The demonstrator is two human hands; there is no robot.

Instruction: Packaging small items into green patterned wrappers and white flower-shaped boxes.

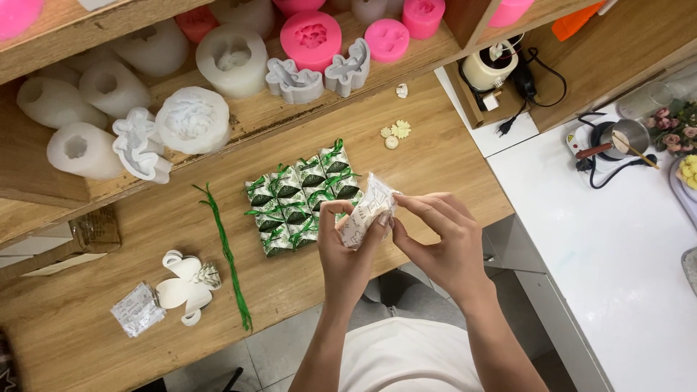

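Both my hands hold a small clear printed bag [369, 209] above the front edge of the wooden table [435, 156]. My left hand [347, 250] grips its lower part from below. My right hand [439, 236] pinches its upper right edge with fingertips. Just behind the bag lies a block of several small wrapped packets with green leaf prints and green ties [301, 196], laid side by side. A bundle of green twist ties [226, 254] lies to their left.
White and pink silicone moulds [232, 58] fill the shelf behind. A white cut-out card [185, 287] and a small printed bag [136, 311] lie at the left. Small cream flower pieces [396, 133] sit further back. A white counter [602, 239] with a metal pot [624, 138] stands to the right.
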